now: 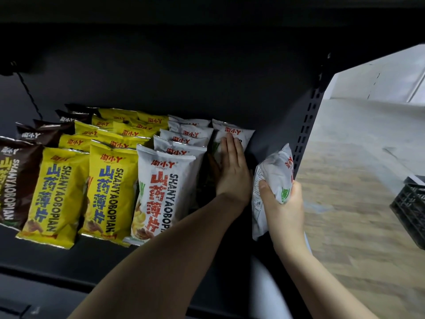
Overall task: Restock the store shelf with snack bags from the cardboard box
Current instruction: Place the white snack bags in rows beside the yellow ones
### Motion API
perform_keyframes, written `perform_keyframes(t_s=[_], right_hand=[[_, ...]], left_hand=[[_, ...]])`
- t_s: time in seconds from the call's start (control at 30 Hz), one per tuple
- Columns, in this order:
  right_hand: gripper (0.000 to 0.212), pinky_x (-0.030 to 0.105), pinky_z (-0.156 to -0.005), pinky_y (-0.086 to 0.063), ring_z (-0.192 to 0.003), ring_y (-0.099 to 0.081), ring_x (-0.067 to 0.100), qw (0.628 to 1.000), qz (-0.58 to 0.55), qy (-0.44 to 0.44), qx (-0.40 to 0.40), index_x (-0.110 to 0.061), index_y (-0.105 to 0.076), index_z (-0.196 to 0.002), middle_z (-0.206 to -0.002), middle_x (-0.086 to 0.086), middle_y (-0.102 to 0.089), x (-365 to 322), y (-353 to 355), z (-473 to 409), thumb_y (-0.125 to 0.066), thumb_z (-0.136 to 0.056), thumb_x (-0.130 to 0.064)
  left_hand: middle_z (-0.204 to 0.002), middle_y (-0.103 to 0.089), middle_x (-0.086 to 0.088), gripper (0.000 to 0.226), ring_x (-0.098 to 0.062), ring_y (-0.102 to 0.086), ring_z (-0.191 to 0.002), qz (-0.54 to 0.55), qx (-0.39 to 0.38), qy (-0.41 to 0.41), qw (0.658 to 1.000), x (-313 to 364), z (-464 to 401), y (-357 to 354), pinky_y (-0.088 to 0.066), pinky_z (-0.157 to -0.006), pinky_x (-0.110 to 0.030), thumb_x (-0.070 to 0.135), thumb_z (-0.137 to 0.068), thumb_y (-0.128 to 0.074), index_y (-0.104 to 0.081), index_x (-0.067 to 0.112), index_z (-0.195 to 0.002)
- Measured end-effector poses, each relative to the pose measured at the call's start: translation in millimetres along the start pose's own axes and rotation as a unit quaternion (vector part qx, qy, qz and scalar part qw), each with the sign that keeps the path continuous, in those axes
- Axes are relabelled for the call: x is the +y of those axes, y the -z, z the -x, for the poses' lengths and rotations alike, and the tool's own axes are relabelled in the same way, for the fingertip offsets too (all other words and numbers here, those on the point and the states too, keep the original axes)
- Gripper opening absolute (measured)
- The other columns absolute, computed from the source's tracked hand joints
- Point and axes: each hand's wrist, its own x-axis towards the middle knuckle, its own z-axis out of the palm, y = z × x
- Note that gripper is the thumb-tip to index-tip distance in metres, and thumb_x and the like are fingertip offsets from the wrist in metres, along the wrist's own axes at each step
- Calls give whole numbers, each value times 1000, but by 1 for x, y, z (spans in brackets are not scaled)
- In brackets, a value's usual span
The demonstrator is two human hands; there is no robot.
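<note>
On the dark shelf (174, 268), snack bags stand in rows: brown bags (16, 178) at the left, yellow bags (103, 192) in the middle, white bags (161, 194) to their right. At the back of the rightmost row a lone white bag (239, 132) stands upright. My left hand (232, 171) lies flat against its front, fingers together and extended. My right hand (282, 210) grips another white snack bag (273, 178) just right of the left hand, near the shelf's right upright. The cardboard box is out of view.
A perforated dark shelf upright (308, 125) bounds the shelf on the right. Beyond it lies a light wooden floor (356, 180) with a black plastic crate (411, 208) at the right edge. A shelf board overhead (184, 10) is dark.
</note>
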Motion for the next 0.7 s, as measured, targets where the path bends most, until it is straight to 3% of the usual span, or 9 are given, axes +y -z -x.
perform_keyframes(t_s=[0.1,0.23,0.3,0.37,0.43,0.5,0.57,0.63,0.7], right_hand=[[25,21,-73,-42,-85,-58,0,1000,-11,-12,4,-25,-48,-102,-91,-18,-59,-4,0,2,-66,-85,-30],[20,27,-68,-42,-79,-58,11,999,-26,-38,17,-18,-50,-97,-85,-9,-61,-13,-1,-4,-64,-87,-28],[24,27,-67,-43,-83,-57,19,1000,-5,-27,-14,-10,-49,-108,-93,3,-62,-23,-2,-2,-59,-90,-22],[26,12,-65,-45,-86,-56,15,997,5,-11,-80,-2,-45,-118,-104,11,-61,-33,-7,4,-51,-95,-13],[24,5,-69,-46,-89,-59,7,985,-17,5,-171,-7,-45,-118,-108,10,-62,-37,-12,11,-42,-96,1],[49,8,-76,-47,-92,-61,-7,968,-6,27,-249,-22,-38,-122,-112,-2,-61,-32,-12,13,-38,-90,15],[64,13,-76,-48,-93,-62,-5,959,20,35,-279,-28,-28,-133,-112,-5,-62,-21,-9,10,-45,-87,14],[71,14,-68,-49,-89,-64,5,962,30,19,-272,-27,-22,-138,-112,3,-62,-16,-9,6,-56,-86,7],[60,15,-66,-50,-88,-66,7,965,41,-1,-259,-19,-34,-129,-108,4,-66,-14,-14,2,-63,-83,4]], left_hand=[[-156,-10,-18,60,-31,-7,-146,128,-41,-22,991,-5,4,25,-7,-118,-41,7,-87,-11,-14,-3,-147],[-128,-57,-13,53,-28,-50,-122,343,-9,-43,938,-18,29,58,-42,-102,-36,30,-90,-26,-52,6,-128],[-128,-59,-6,52,-21,-53,-119,446,-92,-16,890,-16,45,75,-43,-100,-32,42,-94,-25,-51,15,-130],[-127,-57,2,42,-14,-51,-121,549,-196,37,812,-11,51,92,-39,-99,-23,42,-99,-33,-47,20,-132],[-116,-55,5,36,-10,-52,-116,623,-213,101,746,-9,47,96,-37,-91,-16,35,-99,-39,-44,18,-131],[-108,-59,4,33,-13,-58,-109,661,-179,162,711,-15,38,93,-43,-86,-19,33,-98,-42,-47,16,-126],[-96,-64,3,29,-12,-65,-94,665,-151,194,705,-24,29,89,-50,-78,-22,34,-99,-40,-52,16,-119],[-86,-62,10,30,-1,-61,-80,634,-136,193,736,-32,22,87,-47,-66,-15,34,-100,-36,-54,16,-116],[-88,-62,10,33,-2,-60,-82,609,-122,185,762,-35,19,81,-45,-70,-16,35,-100,-35,-54,14,-118]])
